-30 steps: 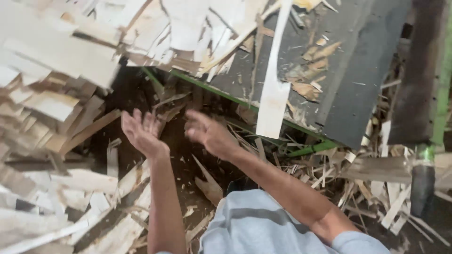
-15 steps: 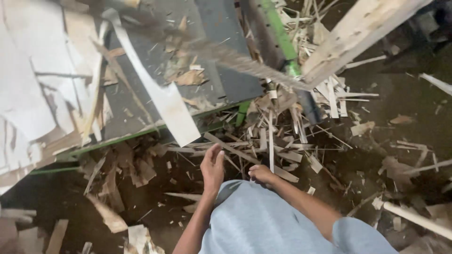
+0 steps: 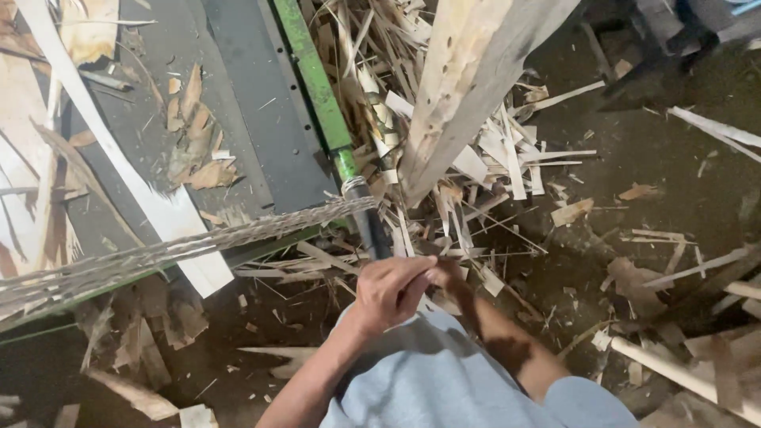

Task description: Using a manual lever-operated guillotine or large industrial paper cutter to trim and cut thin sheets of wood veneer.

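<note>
Wooden splinter pile [image 3: 444, 214] | left hand [image 3: 388, 289] fingers curled on thin strips | right hand [image 3: 448, 277] grip unclear

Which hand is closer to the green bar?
Left. The left hand sits just below the dark lower end of the green bar. The right hand is beside it, a little farther right among wood strips.

Dim dirt floor [image 3: 650, 182] strewn with pale wood scraps [image 3: 491, 166].
</note>
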